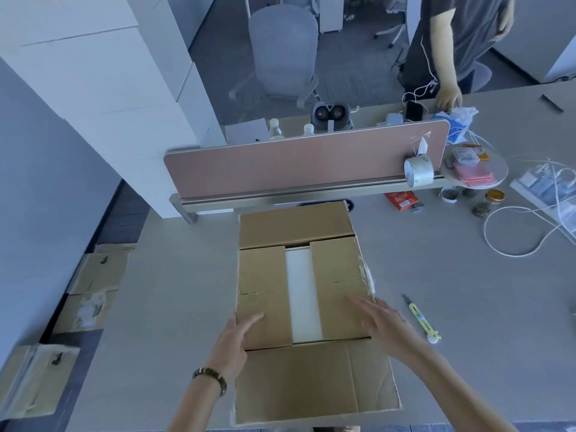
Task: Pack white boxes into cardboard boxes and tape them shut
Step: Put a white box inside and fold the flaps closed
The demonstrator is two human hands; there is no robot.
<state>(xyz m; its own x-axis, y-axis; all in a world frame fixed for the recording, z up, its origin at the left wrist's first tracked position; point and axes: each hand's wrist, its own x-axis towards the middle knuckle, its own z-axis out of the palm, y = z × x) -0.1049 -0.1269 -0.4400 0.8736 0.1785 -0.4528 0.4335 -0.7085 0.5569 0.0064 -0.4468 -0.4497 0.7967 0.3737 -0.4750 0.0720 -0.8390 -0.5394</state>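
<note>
A cardboard box (265, 285) stands in the middle of the desk with its two side flaps folded in. The near and far long flaps lie open. A white box (303, 294) shows in the gap between the side flaps. My left hand (238, 341) rests with straight fingers on the near corner of the left flap. My right hand (381, 322) lies flat over the near part of the right flap, fingers spread. A roll of clear tape (418, 172) sits on the rail of the pink divider at the back right.
A yellow utility knife (422, 322) lies right of the box. Cables (511, 232), jars and a red packet (402, 199) clutter the far right. Taped cardboard boxes (96, 275) sit on the floor at left. A stack of white boxes (103, 88) rises at back left. Another person (448, 57) stands behind the divider.
</note>
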